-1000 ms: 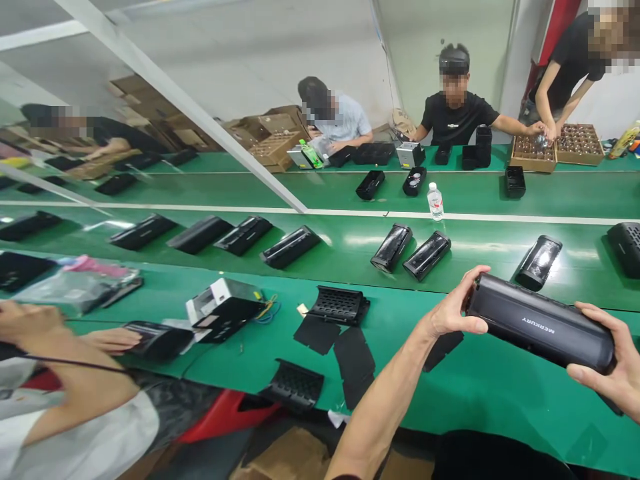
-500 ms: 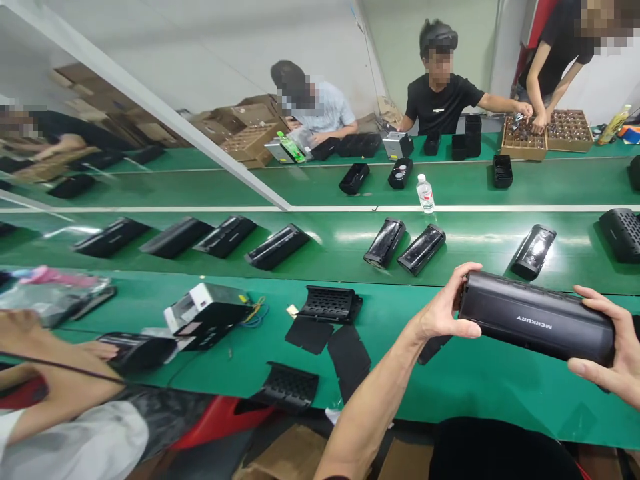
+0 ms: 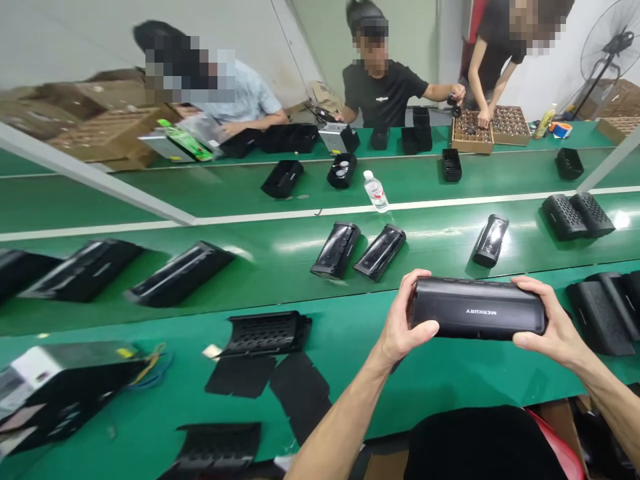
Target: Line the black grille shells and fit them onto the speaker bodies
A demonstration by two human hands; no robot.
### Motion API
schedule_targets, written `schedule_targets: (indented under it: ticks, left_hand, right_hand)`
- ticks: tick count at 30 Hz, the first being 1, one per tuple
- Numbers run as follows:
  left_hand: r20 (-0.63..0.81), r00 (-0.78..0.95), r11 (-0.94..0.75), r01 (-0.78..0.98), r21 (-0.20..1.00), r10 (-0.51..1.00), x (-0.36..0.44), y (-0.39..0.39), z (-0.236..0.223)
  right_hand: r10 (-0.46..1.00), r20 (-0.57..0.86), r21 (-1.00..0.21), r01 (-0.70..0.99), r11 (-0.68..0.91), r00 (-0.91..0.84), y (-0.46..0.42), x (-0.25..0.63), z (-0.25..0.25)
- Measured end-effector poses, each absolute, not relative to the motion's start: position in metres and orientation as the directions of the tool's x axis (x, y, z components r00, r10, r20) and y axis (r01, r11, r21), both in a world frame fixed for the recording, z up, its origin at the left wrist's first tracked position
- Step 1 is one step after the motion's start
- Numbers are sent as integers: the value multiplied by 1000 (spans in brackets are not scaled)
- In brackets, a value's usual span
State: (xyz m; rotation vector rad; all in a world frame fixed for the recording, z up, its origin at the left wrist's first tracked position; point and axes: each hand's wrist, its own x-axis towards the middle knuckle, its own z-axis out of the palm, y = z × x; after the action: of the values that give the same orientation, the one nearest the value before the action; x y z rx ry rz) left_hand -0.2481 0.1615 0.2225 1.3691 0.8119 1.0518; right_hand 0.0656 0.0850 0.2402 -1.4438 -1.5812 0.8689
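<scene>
Between my two hands I hold a black speaker housing (image 3: 480,297) level above the green bench; its "MERKURY" lettering appears upside down. My left hand (image 3: 410,320) grips one end, thumb across the front face and fingers over the top edge. At the opposite end, my right hand (image 3: 543,317) clasps it the same way. On the bench to the left lie a perforated black grille (image 3: 265,333), dark flat sheets (image 3: 300,387) and another curved grille (image 3: 217,447). Several black housings (image 3: 600,317) stand to the right.
Beyond the bench runs a green conveyor (image 3: 430,250) carrying film-covered black speakers (image 3: 380,252) and perforated ones (image 3: 563,217). A water bottle (image 3: 376,193) stands at the divider. A boxy device (image 3: 75,380) with cables sits at left. Three people work across the line near divided cartons (image 3: 473,133).
My view has swung to the right, so the co-worker at the left is out of sight. The speaker housing has turned to lie nearly level, still in both hands.
</scene>
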Motion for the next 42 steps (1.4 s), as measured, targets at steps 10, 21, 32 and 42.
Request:
schedule_targets:
  ticks: [10, 21, 32, 42]
  left_hand:
    - [-219, 301, 369, -663, 651, 928, -204, 130, 145]
    - [-159, 408, 277, -249, 928, 899, -213, 137, 170]
    - [-80, 388, 83, 11, 997, 918, -231, 130, 161]
    - [-211, 388, 199, 72, 977, 897, -223, 145, 150]
  right_hand:
    - [989, 145, -954, 270, 130, 37, 71, 32, 208]
    - [948, 93, -401, 860, 317, -306, 95, 34, 227]
    - [979, -142, -851, 523, -47, -144, 62, 99, 209]
    - [944, -328, -940, 95, -329, 24, 61, 85, 192]
